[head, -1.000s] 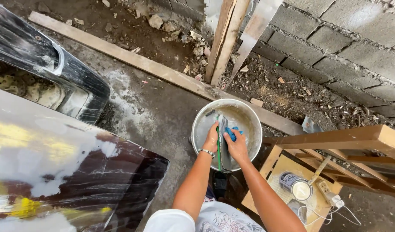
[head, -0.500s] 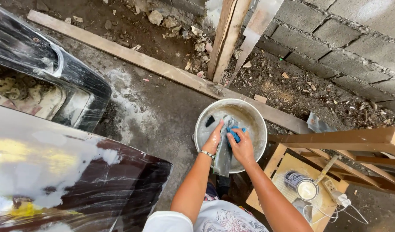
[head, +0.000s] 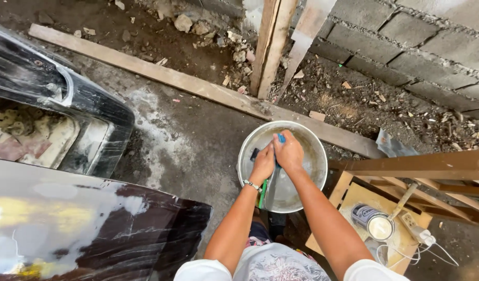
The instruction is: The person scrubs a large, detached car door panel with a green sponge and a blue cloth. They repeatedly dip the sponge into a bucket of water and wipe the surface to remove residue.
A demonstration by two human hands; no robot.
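Observation:
A round metal basin with murky water stands on the wet concrete floor in front of me. Both of my hands are over it, pressed together around a wet cloth, grey with blue and green parts, which hangs down from my grip toward the basin's near rim. My left hand, with a beaded bracelet at the wrist, grips the cloth from the left. My right hand closes over it from the right, a bit of blue showing above the fingers.
A glossy dark car body with soapy streaks fills the lower left. A long wooden plank lies across the floor, upright boards lean on a block wall. A wooden frame with a tin can stands right.
My hands have come closer together and bunched the cloth, which earlier was held more spread out over the basin. The view has shifted slightly.

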